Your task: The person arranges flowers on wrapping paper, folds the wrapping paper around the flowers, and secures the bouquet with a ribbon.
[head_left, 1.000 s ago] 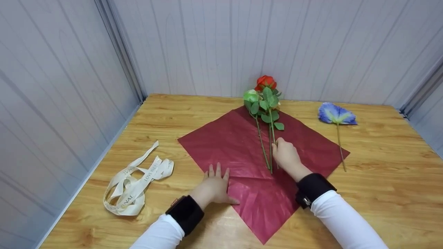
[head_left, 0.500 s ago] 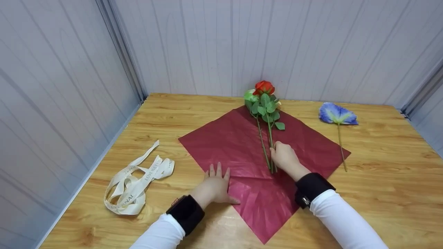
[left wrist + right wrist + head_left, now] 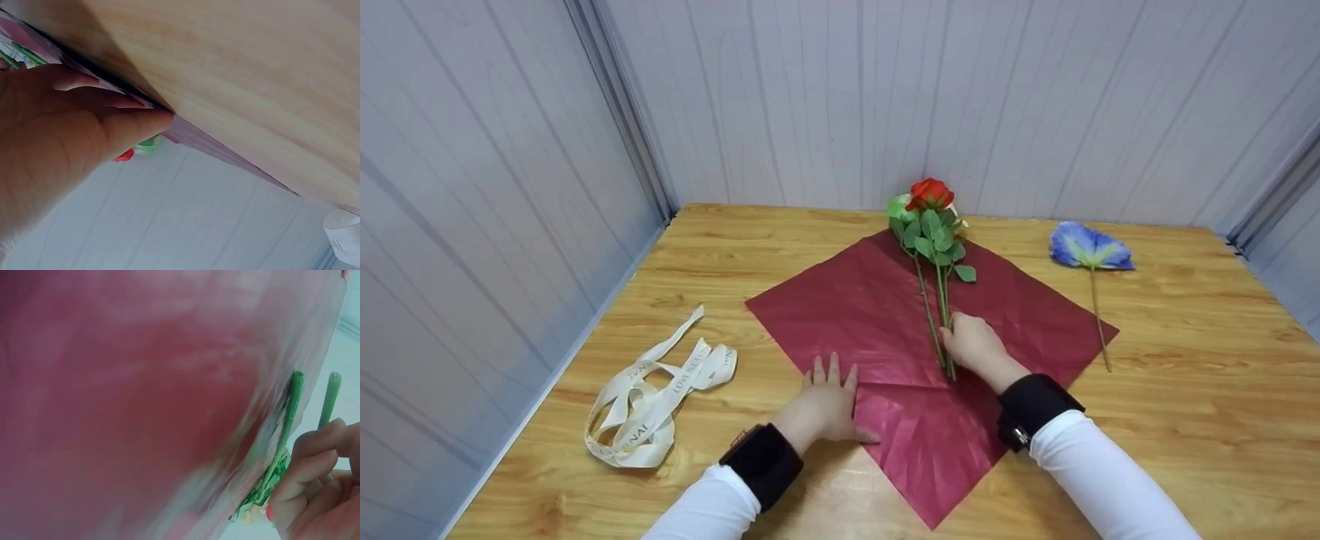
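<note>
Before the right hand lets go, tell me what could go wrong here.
The stems are unbound and the ribbon lies apart from them, so they might splay once the right hand releases. The red rose pokes past the far corner of the wine-red sheet and could be left uncovered. The blue flower lies with its stem across the right corner; folding that might drag it.

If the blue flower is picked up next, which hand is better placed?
Probably the right hand: it is nearer the blue flower, though it must first release the red rose. The left hand rests farther away, spread at the left edge of the red paper.
</note>
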Motion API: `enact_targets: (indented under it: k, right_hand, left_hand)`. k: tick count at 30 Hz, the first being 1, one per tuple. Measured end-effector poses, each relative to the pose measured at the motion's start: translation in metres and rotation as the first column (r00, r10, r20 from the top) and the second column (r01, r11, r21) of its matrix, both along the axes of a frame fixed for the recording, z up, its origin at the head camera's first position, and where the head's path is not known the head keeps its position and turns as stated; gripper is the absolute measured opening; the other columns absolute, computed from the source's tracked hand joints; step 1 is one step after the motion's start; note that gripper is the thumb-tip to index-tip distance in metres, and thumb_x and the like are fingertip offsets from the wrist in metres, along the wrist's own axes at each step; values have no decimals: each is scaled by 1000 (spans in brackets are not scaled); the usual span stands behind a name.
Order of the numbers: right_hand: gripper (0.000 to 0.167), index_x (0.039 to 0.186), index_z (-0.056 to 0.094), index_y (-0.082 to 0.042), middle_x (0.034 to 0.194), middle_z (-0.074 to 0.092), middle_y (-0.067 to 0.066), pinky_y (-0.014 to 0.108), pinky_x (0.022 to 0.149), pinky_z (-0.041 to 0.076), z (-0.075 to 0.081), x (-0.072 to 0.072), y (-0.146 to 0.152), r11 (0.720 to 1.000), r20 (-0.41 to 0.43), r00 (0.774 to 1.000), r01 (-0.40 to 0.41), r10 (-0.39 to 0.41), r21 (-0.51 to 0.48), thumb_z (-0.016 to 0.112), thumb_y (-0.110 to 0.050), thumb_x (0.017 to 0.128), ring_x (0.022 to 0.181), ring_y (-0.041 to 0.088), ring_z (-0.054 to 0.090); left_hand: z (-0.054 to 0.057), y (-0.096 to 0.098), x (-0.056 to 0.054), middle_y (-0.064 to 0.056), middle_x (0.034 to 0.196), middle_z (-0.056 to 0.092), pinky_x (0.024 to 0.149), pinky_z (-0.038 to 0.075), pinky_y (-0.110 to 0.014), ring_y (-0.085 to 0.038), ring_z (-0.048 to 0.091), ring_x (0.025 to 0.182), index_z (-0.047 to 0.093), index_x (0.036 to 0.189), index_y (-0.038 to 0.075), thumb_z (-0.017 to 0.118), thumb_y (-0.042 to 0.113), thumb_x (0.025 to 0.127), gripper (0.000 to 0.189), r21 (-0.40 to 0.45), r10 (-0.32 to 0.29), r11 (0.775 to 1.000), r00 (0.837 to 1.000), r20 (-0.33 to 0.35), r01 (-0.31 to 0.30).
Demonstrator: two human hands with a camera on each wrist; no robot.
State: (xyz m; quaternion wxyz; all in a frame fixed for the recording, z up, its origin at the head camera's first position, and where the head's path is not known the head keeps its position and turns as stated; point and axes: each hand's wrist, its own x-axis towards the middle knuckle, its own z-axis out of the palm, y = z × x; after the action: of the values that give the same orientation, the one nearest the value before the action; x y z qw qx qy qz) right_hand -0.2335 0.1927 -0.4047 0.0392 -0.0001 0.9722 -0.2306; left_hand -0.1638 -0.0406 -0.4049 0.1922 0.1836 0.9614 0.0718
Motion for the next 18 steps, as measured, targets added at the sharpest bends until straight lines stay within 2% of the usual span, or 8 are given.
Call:
enact_targets:
  k: [6,13,18]
  right_hand:
    - [24,77,52,-6,64,52,7,28,53,38,-3,0,2,999,23,999,-34,35,-13,51,-20,97,56,19,52]
    - [20,85,56,-2,68,54,8,28,56,37,-1,2,3,998,28,998,-60,60,16,52,-18,96,59,19,51]
    - [19,81,55,-4,69,55,8,29,56,37,-1,2,3,998,6,998,-60,60,22,53,-18,95,60,20,51]
  left_hand:
    - [0,0,1,-26,156,8,115,17,-53,-49,7,141,19,151,6,66,66,73,109,-1,7,1000,1000,0,-7]
    - [2,1,1,-26,156,8,115,17,-52,-47,7,142,20,151,7,67,66,73,109,-9,16,1000,1000,7,-16]
    - [1,1,1,-26,156,8,115,16,-52,-48,7,142,19,151,7,66,67,73,109,-12,12,1000,1000,5,-12]
